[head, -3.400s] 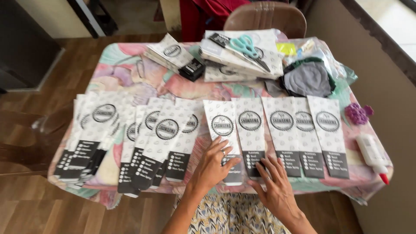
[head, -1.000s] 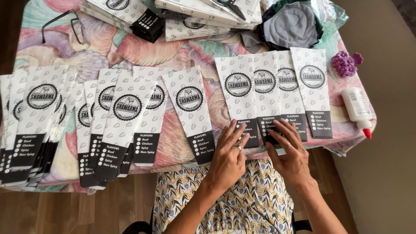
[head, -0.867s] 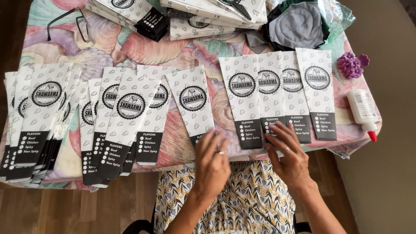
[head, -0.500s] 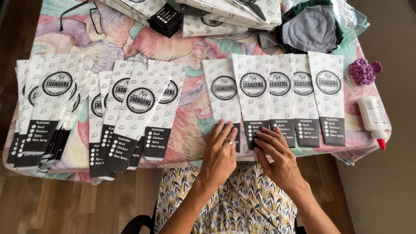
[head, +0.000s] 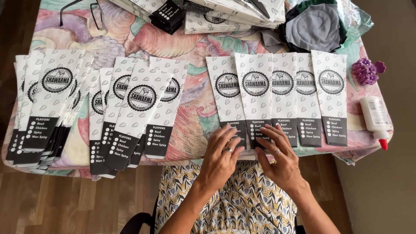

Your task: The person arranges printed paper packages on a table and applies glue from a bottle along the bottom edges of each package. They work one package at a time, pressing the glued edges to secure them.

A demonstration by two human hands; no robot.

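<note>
My left hand (head: 222, 157) and my right hand (head: 279, 155) lie flat, fingers spread, on the black lower ends of two white paper sleeves (head: 255, 97) printed with a round black emblem. These belong to a row of several overlapping sleeves (head: 331, 97) at the table's near right edge. Neither hand grips anything. Both wear a ring. More of the same sleeves (head: 138, 115) lie fanned in overlapping piles (head: 45, 104) on the left half of the table.
The table has a pastel patterned cloth (head: 195, 99). A white glue bottle with a red tip (head: 376, 119) and a purple flower-shaped object (head: 366, 70) lie at the right edge. Grey fabric (head: 314, 26), stacked sleeves (head: 216, 19) and eyeglasses (head: 93, 11) sit at the back.
The view has shifted closer over the table. My hands moved along the right row's bottom edge; my left hand went left off the sleeves, then returned beside the right one.
</note>
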